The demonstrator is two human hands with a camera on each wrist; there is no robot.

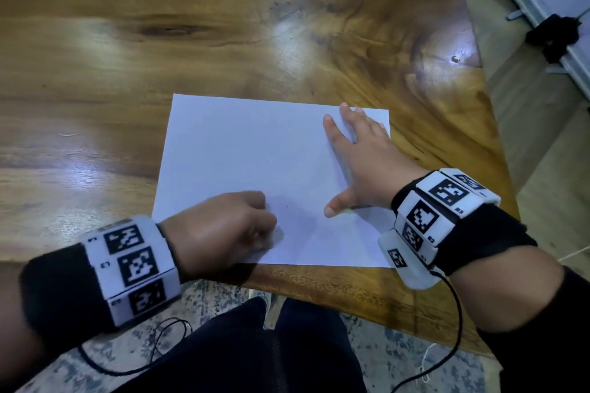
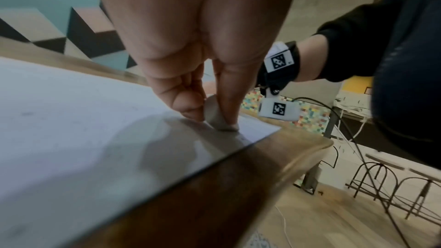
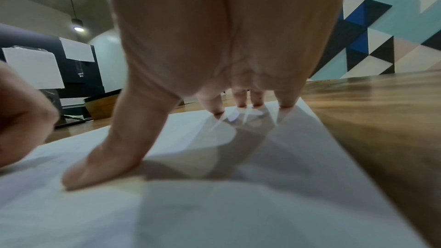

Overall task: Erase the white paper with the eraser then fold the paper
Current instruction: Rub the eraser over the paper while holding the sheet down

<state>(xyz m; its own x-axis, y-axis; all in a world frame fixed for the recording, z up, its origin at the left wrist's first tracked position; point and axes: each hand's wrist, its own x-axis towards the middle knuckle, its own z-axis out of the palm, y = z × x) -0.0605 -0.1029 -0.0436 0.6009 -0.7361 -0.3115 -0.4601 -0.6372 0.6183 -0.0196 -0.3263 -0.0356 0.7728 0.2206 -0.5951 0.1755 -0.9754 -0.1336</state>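
Note:
A white sheet of paper (image 1: 255, 169) lies flat on the wooden table (image 1: 223, 41), close to its near edge. My left hand (image 1: 242, 226) pinches a small grey-white eraser (image 2: 214, 115) between thumb and fingers and presses it onto the paper (image 2: 71, 120) near the sheet's near edge. In the head view the eraser is blurred and mostly hidden under the hand. My right hand (image 1: 357, 156) lies spread on the sheet's right part, fingers straight, thumb and fingertips (image 3: 285, 101) pressing the paper (image 3: 214, 205) down. A few faint marks show on the sheet.
The table's near edge (image 1: 319, 284) runs just below the paper, and its right edge slants away past my right hand. My dark-clothed legs (image 1: 287, 354) and thin black cables (image 1: 456, 329) lie below. Metal stools (image 2: 393, 186) stand on the floor beside the table.

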